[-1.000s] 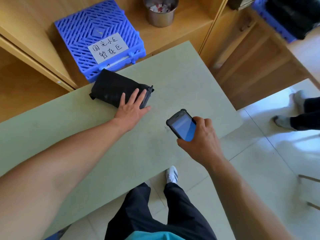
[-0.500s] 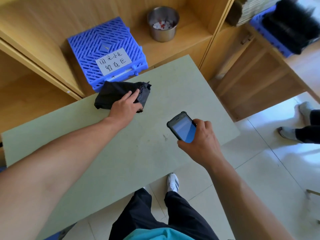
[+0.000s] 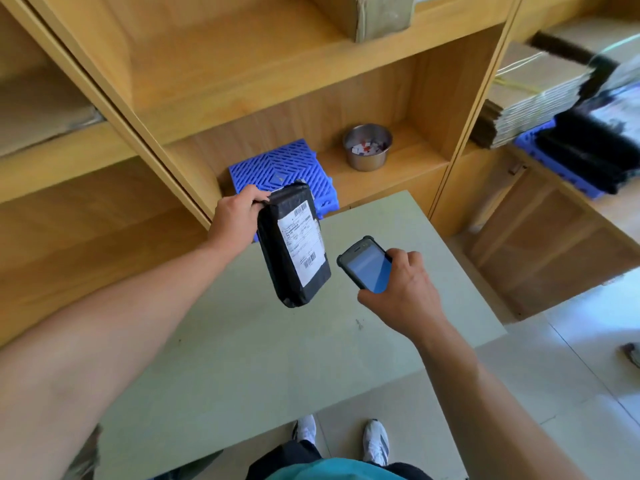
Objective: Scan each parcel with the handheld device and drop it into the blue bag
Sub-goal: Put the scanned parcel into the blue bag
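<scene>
A black plastic-wrapped parcel [image 3: 294, 251] with a white shipping label and barcodes hangs upright above the pale green table [image 3: 277, 358]. My left hand [image 3: 235, 216] grips the parcel's top edge, with the label turned toward me. Just right of the parcel, my right hand [image 3: 405, 292] holds the handheld scanner [image 3: 367, 263], whose screen glows blue and whose top end points at the parcel. A small gap separates the scanner from the parcel. No blue bag is in view.
Wooden shelving [image 3: 242, 81] stands behind the table. On its low shelf lie a blue plastic grid panel [image 3: 277, 168] and a steel cup [image 3: 367, 147] of small bits. At right sit flattened cardboard [image 3: 533, 95] and black items on a blue tray [image 3: 588, 157]. A cardboard box [image 3: 381, 15] sits above.
My left hand has closed on the parcel, lifted it off the table and turned it upright with the label facing me. My view has tilted upward. The scanner stays beside it.
</scene>
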Tool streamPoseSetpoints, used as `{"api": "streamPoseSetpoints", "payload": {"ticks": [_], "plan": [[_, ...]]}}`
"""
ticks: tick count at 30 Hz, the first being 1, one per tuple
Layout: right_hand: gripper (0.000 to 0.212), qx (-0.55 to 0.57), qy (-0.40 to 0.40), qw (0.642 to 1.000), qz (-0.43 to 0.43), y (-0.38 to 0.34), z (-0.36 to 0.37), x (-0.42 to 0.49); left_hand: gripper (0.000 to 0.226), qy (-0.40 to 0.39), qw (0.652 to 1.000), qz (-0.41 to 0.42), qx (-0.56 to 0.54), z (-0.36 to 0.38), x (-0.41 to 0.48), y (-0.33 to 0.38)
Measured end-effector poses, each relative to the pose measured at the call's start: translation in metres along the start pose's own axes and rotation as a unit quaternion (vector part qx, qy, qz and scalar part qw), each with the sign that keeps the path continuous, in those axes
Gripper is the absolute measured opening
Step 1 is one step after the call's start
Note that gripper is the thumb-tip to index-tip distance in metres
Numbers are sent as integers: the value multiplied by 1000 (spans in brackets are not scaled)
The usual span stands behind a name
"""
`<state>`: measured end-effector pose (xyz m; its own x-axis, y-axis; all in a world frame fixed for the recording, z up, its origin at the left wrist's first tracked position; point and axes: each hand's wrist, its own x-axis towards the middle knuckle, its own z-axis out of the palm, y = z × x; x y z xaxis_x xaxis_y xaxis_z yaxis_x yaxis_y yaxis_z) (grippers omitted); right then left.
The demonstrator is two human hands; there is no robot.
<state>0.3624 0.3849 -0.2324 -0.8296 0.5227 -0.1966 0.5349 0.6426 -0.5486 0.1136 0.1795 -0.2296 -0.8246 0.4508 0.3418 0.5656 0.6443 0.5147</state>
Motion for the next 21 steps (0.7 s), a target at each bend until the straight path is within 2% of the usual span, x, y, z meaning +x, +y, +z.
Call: {"api": "streamPoseSetpoints", "payload": {"ticks": [8,14,21], "plan": [[75,-43,-22,999,-8,5,-7,-8,13,13,1000,-7,-19,-9,-15,14],[72,-116,-77,990,11,12,-2,-15,13,25,1000,-9,-1,-15,-21,14],[71,-106,-75,992,0,11,7,-21,15,41,999,-22,21,-26,-34,9]]}}
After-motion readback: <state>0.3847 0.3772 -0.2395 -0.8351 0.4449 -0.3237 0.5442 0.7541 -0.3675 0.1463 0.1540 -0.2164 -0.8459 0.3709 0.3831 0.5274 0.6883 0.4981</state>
